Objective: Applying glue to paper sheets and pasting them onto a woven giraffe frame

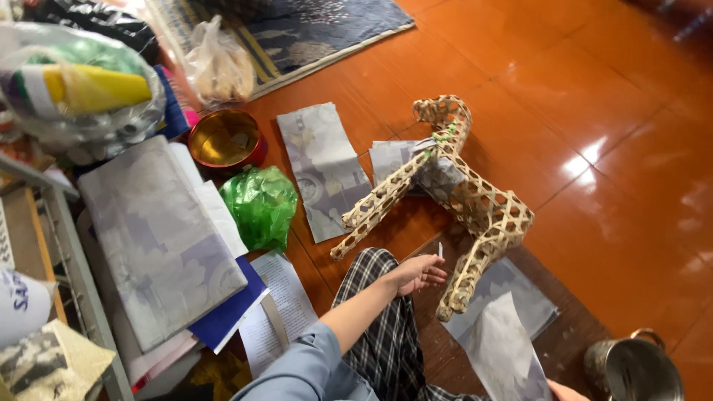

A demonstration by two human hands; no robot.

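The left hand (418, 273) loosely pinched a small white stick (440, 250) just near the woven animal frame (453, 186). The right hand (566, 391), far right, was barely visible; I cannot tell its grip.

Glossy orange-brown floor (594, 96) reflects bright light; a dark patterned rug (312, 30) lies beyond.
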